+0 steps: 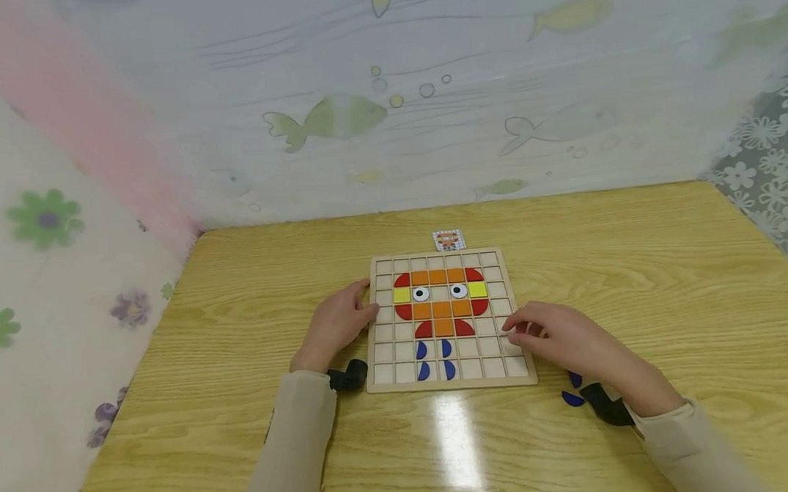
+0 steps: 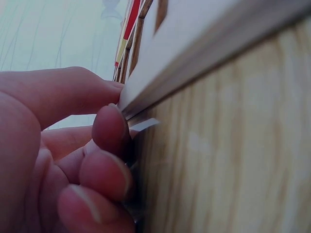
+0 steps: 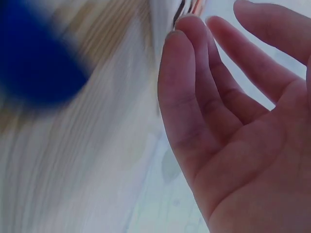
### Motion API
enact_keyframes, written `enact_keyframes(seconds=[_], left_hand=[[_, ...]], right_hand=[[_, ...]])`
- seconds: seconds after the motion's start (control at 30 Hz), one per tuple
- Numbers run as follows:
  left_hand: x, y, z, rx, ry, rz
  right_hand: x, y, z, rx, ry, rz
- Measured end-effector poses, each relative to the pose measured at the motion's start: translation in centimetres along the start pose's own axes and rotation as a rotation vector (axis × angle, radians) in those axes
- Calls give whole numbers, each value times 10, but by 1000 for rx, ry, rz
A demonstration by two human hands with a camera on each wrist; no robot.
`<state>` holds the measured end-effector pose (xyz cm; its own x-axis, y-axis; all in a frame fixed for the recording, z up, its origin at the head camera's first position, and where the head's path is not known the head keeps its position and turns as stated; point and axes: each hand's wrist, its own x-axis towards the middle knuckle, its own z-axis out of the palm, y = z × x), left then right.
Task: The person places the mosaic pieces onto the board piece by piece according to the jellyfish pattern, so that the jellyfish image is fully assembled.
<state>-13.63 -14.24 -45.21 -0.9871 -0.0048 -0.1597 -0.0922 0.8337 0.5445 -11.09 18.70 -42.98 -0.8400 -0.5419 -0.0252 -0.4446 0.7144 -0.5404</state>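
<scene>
A wooden grid board (image 1: pixel 494 260) lies mid-table. Its orange, red and yellow tiles with two eyes form a figure (image 1: pixel 440 297), and several blue half-round pieces (image 1: pixel 422 350) sit below it. My left hand (image 1: pixel 365 299) holds the board's left edge. In the left wrist view its fingertips (image 2: pixel 112 128) curl against that edge (image 2: pixel 204 58) with one finger on top. My right hand (image 1: pixel 513 332) hovers over the board's lower right cells, fingers relaxed (image 3: pixel 194 73) and holding nothing. Two loose blue pieces (image 1: pixel 572 398) lie on the table by my right wrist; one is a blur (image 3: pixel 34 63) in the right wrist view.
A small picture card (image 1: pixel 449 239) lies just behind the board. The wooden table (image 1: pixel 632 265) is enclosed by patterned cloth walls (image 1: pixel 335 116) at the back and both sides. Black wrist-camera mounts (image 1: pixel 348 376) sit at both wrists.
</scene>
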Motion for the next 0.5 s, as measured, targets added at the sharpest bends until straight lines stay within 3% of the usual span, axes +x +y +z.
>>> enact_keyframes(seconds=[0.5], left_hand=[[1, -2, 1, 2, 22, 15]], right_hand=[[-22, 34, -18, -21, -101, 30]])
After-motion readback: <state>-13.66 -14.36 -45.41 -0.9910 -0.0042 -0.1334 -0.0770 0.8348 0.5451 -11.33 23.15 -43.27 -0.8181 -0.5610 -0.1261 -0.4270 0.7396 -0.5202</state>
